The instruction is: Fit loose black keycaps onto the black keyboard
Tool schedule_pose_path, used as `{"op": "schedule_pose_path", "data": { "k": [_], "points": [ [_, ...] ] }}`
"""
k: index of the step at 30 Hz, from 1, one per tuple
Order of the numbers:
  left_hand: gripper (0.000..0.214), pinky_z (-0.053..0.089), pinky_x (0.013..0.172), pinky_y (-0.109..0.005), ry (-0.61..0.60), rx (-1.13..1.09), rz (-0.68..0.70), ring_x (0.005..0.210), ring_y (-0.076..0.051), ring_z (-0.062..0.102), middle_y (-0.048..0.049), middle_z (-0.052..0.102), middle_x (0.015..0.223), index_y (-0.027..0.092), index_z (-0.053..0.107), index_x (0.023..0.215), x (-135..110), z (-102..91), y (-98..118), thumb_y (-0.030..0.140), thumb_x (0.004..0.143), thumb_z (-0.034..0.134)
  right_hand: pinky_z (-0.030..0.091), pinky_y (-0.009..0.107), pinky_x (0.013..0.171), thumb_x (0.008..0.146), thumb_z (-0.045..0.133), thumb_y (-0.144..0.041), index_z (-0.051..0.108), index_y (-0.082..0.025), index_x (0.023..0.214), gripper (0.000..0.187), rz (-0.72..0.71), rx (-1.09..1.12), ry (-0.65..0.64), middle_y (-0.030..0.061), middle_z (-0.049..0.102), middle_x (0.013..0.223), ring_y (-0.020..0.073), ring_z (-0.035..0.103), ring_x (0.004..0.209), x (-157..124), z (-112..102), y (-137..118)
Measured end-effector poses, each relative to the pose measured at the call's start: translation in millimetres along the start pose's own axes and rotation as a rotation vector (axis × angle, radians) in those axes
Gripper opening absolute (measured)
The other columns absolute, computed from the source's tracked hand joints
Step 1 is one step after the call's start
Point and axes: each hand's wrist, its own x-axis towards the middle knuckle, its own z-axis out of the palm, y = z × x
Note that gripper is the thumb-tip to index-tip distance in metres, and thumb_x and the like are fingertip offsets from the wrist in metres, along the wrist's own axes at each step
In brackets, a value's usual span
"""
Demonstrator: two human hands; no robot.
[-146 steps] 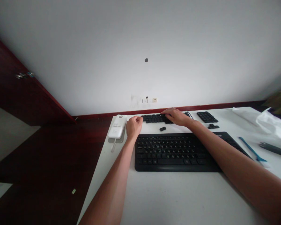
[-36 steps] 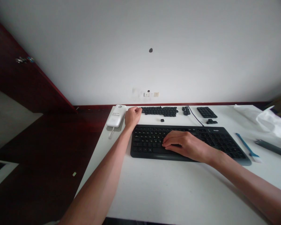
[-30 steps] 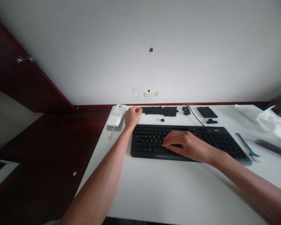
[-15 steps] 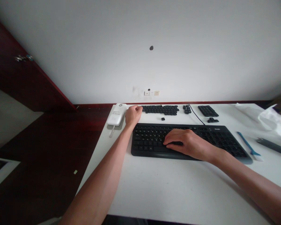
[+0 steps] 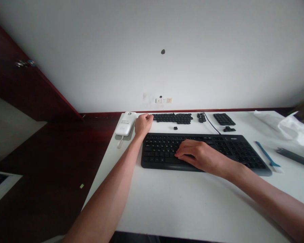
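Resting on the keyboard (image 5: 158, 148) atop the counter (image 5: 167, 199), the right hand (image 5: 196, 153) is bent, grip undetermined; the left hand (image 5: 143, 125), at 10 o'clock, is curled closed, contents unseen. Some keys appear seated; keycaps (image 5: 183, 118) at 11 o'clock lie loose.

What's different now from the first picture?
The right hand moved back toward the person, from the far block of loose keys to the black keyboard; I can't see whether it holds a key. Where two small keys lay together, only one small key lies now. The left hand stayed curled beside the white device.
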Motion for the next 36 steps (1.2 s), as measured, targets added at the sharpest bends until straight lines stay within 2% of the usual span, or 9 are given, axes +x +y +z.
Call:
{"op": "schedule_pose_path", "data": {
  "k": [4, 7, 12, 14, 21, 26, 29, 32, 36],
  "points": [
    [0.034, 0.025, 0.062, -0.031, -0.005, -0.025, -0.015, 0.062, -0.015, 0.037, -0.0005, 0.05, 0.06, 0.02, 0.047, 0.06, -1.0, -1.2, 1.2, 0.036, 0.09, 0.053, 0.052, 0.036, 0.074, 0.106, 0.053, -0.018, 0.077, -0.019, 0.101, 0.025, -0.015, -0.182, -0.045, 0.007, 0.07, 0.092, 0.0217, 0.066, 0.088, -2.9, 3.3, -11.3],
    [0.034, 0.025, 0.062, -0.03, -0.001, -0.036, -0.021, 0.061, -0.014, 0.035, -0.0001, 0.05, 0.06, 0.02, 0.046, 0.06, -1.4, -1.8, 2.1, 0.035, 0.089, 0.054, 0.049, 0.037, 0.073, 0.101, 0.054, -0.008, 0.074, -0.018, 0.101, 0.022, -0.015, -0.291, -0.089, 0.0062, 0.067, 0.09, 0.0226, 0.062, 0.087, -4.9, 6.5, -15.9],
    [0.034, 0.026, 0.062, -0.03, -0.006, -0.031, -0.021, 0.061, -0.014, 0.038, -0.0007, 0.051, 0.06, 0.02, 0.046, 0.06, -1.4, -2.4, 2.9, 0.035, 0.09, 0.053, 0.048, 0.037, 0.071, 0.096, 0.058, -0.002, 0.07, -0.017, 0.091, 0.02, -0.017, -0.37, -0.121, 0.0064, 0.065, 0.09, 0.0234, 0.06, 0.085, -4.0, 5.7, -23.6],
    [0.034, 0.026, 0.062, -0.03, -0.012, -0.023, -0.025, 0.062, -0.015, 0.04, -0.0007, 0.052, 0.061, 0.02, 0.047, 0.06, -1.6, -2.8, 3.2, 0.036, 0.09, 0.053, 0.049, 0.037, 0.072, 0.095, 0.058, 0.0, 0.071, -0.016, 0.093, 0.021, -0.021, -0.386, -0.115, 0.0066, 0.066, 0.09, 0.0234, 0.06, 0.085, -3.7, 4.9, -27.1],
    [0.033, 0.026, 0.062, -0.03, -0.014, -0.018, -0.038, 0.062, -0.015, 0.039, -0.0001, 0.052, 0.061, 0.021, 0.048, 0.061, -2.0, -3.5, 3.6, 0.036, 0.09, 0.053, 0.052, 0.037, 0.077, 0.093, 0.058, 0.003, 0.075, -0.017, 0.105, 0.029, 0.024, -0.352, -0.074, 0.0049, 0.069, 0.093, 0.0225, 0.065, 0.087, -6.9, 8.1, -27.1],
    [0.033, 0.026, 0.062, -0.03, -0.018, -0.027, -0.024, 0.063, -0.015, 0.041, -0.0005, 0.054, 0.062, 0.02, 0.05, 0.061, -1.8, -3.6, 3.4, 0.036, 0.09, 0.052, 0.053, 0.036, 0.076, 0.091, 0.059, 0.003, 0.077, -0.018, 0.096, 0.029, 0.038, -0.316, -0.048, 0.0032, 0.07, 0.087, 0.0218, 0.068, 0.084, -5.5, 11.6, -18.0],
    [0.034, 0.025, 0.062, -0.03, -0.014, -0.025, -0.025, 0.063, -0.015, 0.04, -0.0005, 0.054, 0.062, 0.02, 0.048, 0.06, -1.7, -3.3, 3.5, 0.037, 0.089, 0.052, 0.053, 0.036, 0.075, 0.094, 0.057, -0.001, 0.076, -0.018, 0.091, 0.025, 0.038, -0.281, 0.014, 0.0042, 0.069, 0.085, 0.0222, 0.067, 0.085, -3.1, 14.8, -11.5],
    [0.034, 0.026, 0.062, -0.03, -0.019, -0.025, -0.038, 0.062, -0.015, 0.039, -0.0004, 0.054, 0.061, 0.02, 0.048, 0.06, -1.5, -2.9, 3.7, 0.037, 0.089, 0.053, 0.053, 0.034, 0.074, 0.093, 0.054, -0.001, 0.072, -0.016, 0.09, 0.024, 0.048, -0.226, 0.092, 0.0055, 0.069, 0.088, 0.0209, 0.065, 0.085, -1.5, 18.0, -7.1],
    [0.035, 0.025, 0.062, -0.03, -0.018, -0.032, -0.046, 0.061, -0.014, 0.037, 0.0002, 0.051, 0.06, 0.02, 0.046, 0.059, -0.9, -2.2, 3.8, 0.037, 0.089, 0.053, 0.054, 0.035, 0.073, 0.092, 0.053, -0.001, 0.071, -0.017, 0.093, 0.024, 0.029, -0.231, 0.104, 0.0059, 0.069, 0.089, 0.0214, 0.064, 0.085, -2.1, 20.1, -5.9]
  ]
}}
